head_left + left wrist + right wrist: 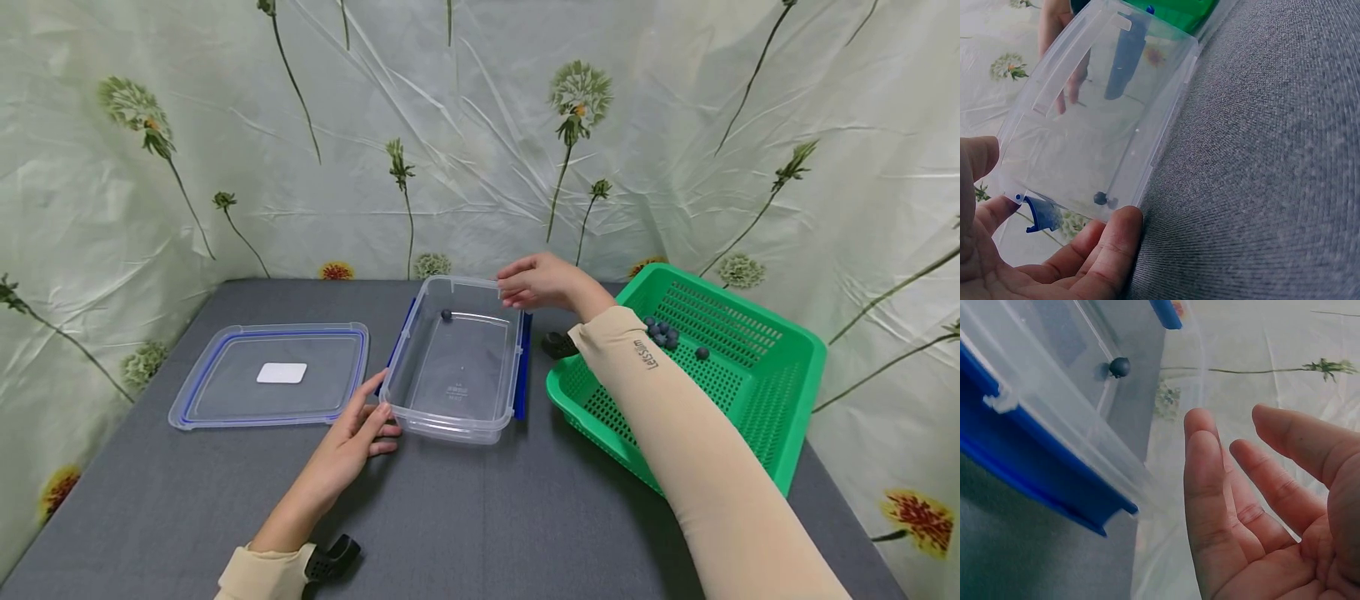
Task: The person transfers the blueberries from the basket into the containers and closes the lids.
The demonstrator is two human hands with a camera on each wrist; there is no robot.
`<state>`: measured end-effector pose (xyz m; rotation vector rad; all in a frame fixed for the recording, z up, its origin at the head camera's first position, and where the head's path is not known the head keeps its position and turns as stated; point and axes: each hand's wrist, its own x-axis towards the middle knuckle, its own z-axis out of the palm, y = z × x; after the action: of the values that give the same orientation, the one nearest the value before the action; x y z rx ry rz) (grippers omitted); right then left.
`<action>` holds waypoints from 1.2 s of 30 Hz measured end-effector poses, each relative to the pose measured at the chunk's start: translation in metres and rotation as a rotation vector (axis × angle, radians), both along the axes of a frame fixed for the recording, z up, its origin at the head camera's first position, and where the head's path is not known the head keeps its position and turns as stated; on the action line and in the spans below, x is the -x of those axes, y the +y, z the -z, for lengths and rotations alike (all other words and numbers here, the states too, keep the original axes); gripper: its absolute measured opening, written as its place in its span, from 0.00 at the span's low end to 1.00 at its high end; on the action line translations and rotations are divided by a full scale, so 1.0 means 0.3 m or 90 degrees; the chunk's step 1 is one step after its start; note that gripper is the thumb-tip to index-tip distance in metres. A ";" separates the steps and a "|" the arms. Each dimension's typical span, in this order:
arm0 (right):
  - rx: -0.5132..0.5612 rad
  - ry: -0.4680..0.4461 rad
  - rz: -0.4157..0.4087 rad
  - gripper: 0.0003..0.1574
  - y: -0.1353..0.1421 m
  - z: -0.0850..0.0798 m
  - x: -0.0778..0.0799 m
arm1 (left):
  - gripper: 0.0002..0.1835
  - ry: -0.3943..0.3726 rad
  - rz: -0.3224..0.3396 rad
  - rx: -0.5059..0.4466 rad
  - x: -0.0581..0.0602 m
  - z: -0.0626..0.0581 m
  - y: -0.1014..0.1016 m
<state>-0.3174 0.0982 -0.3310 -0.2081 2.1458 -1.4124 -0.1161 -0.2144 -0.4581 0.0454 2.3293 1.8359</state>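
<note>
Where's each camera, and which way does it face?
Head: head-worn, looking forward and down at container, lid and basket; left hand, right hand and sleeves show.
Left wrist: on that wrist, looking across the container; left hand and part of the right hand show.
Right wrist: on that wrist, looking past a blue latch to the backdrop; only its hand shows.
Both wrist views share the container and its berry.

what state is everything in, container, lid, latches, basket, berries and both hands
clear container: uncovered, one dark berry inside
lid: off, lying flat left of the container
blue latches: unfastened
green basket: uncovered, several dark berries inside
left hand: touching the container's near left corner
right hand: holding nothing, by the container's far right corner
</note>
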 end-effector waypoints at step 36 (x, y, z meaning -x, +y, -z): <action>0.031 0.057 0.031 0.31 0.282 -0.067 -0.040 | 0.31 -0.007 0.005 0.011 -0.001 -0.002 -0.006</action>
<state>-0.3054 0.1827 -0.3110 -0.2423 2.2030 -1.5109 -0.1159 -0.2161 -0.4576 0.0424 2.3345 1.8074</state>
